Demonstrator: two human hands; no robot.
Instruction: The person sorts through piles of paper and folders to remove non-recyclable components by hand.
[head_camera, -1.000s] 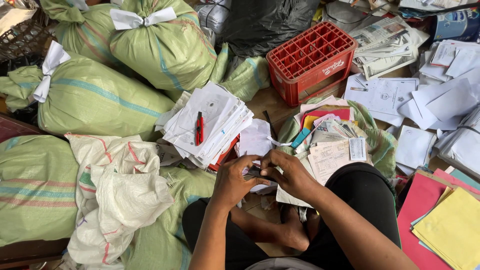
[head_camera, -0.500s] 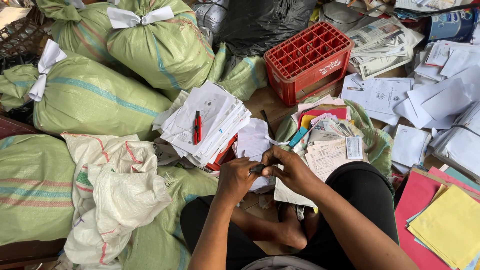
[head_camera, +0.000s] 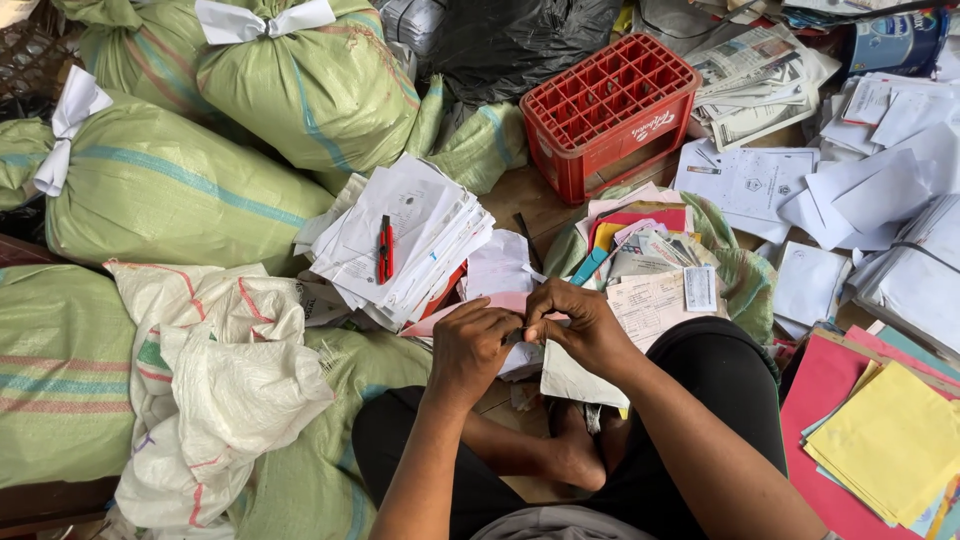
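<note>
My left hand and my right hand meet in front of me over my crossed legs, fingertips pinched together on a small object that the fingers hide. A pink sheet lies just under and behind the hands. To the left a thick stack of white papers carries a red utility knife. Right of the hands lies a pile of mixed papers and coloured sheets on a green sack.
Tied green sacks and a white sack crowd the left side. A red plastic crate stands at the back. Loose white papers spread right, with yellow sheets on red card at bottom right.
Both hands have stayed pinched together on the small object, shifting only slightly. The view has tilted a little.
</note>
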